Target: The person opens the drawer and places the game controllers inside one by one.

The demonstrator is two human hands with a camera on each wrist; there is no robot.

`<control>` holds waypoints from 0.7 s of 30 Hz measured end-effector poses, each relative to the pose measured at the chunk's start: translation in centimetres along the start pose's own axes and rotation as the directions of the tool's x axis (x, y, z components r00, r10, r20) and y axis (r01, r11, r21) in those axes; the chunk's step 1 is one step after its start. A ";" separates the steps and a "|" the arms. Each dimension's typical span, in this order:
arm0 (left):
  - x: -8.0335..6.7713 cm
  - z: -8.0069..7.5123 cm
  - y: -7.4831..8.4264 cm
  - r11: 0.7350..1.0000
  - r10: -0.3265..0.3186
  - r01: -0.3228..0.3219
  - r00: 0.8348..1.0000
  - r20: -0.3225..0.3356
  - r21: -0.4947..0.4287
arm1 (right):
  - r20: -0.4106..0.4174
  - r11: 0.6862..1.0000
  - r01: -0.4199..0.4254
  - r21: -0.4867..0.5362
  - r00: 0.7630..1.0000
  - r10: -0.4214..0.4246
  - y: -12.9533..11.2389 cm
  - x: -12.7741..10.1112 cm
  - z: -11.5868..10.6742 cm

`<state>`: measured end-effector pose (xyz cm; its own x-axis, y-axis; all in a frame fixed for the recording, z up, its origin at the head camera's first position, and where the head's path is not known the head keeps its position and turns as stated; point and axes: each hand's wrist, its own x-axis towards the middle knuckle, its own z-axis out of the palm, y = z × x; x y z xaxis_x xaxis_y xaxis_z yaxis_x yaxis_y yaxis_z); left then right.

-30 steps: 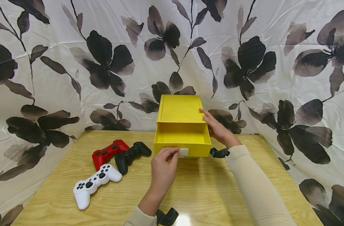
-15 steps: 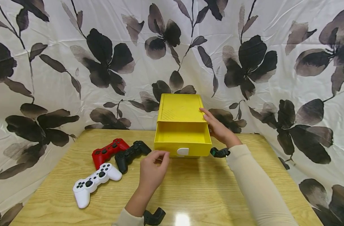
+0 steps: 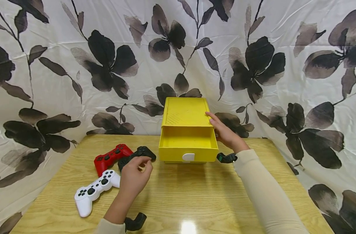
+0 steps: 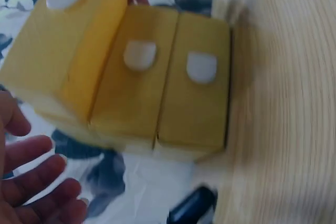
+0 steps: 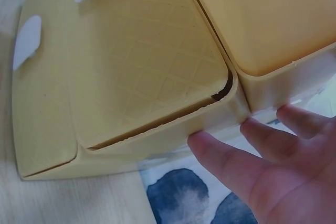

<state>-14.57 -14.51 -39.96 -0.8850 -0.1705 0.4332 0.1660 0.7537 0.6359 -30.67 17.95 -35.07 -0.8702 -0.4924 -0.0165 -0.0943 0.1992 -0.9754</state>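
My left hand [image 3: 134, 177] is hovering over the bench [image 3: 195, 198], fingers loosely curled and holding nothing, thumb tip just above the black controller [image 3: 137, 155]. That one is lying between the red controller [image 3: 109, 156] and the yellow drawer box [image 3: 186, 112], touching the red one; the white controller [image 3: 91, 192] is sitting nearer me, slightly apart. My right hand [image 3: 224, 131] is resting with straight fingers against the box's right side, bracing it, not curling round anything. The top drawer [image 3: 187, 150] is standing pulled out and looks empty.

Judging handling: the black controller is looking like hard, smooth moulded plastic, light, stiff, a bit slippery. I'd be taking it across the body between the two handles, or round one handle. The box seems light enough to slide, hence the bracing.

Views differing: the head view is the only one showing all three controllers. The left wrist view is blurred, showing the box's front with three white pulls and my spread fingers [image 4: 37, 182]. The right wrist view is showing the drawer's patterned floor [image 5: 147, 66] and my fingertips [image 5: 210, 148] along the box's edge.
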 end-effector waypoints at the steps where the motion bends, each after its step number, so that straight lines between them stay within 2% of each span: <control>1: 0.1 -0.3 -0.4 0.999 -0.011 0.010 1.000 0.021 0.031 | -0.001 1.000 -0.001 -0.001 1.000 0.001 0.0 0.0 0.0; 4: 0.4 -1.1 -1.8 0.993 -0.023 0.015 0.997 0.067 0.114 | -0.003 1.000 -0.005 -0.004 1.000 0.005 -0.2 -0.1 0.1; 7: 0.6 -1.8 -3.3 0.982 -0.008 -0.011 0.995 0.096 0.188 | -0.005 1.000 -0.008 -0.007 1.000 0.008 -0.3 -0.1 0.2; 12: 0.6 -3.0 -5.5 0.962 -0.001 -0.038 0.990 0.143 0.269 | -0.008 1.000 -0.001 -0.008 1.000 0.001 -0.4 -0.2 0.2; 15: 0.6 -3.6 -6.5 0.946 -0.032 -0.030 0.982 0.185 0.323 | -0.008 1.000 0.000 -0.002 1.000 0.000 -0.4 -0.2 0.2; 21: 0.6 -4.7 -8.5 0.911 -0.107 -0.017 0.955 0.275 0.412 | -0.005 1.000 -0.001 0.005 1.000 0.001 -0.3 -0.3 0.2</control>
<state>-14.47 -24.00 -42.04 -0.9830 -0.0686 0.1703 -0.0129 0.9511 0.3085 -30.30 17.86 -34.86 -0.8728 -0.4877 -0.0159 -0.0912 0.1950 -0.9765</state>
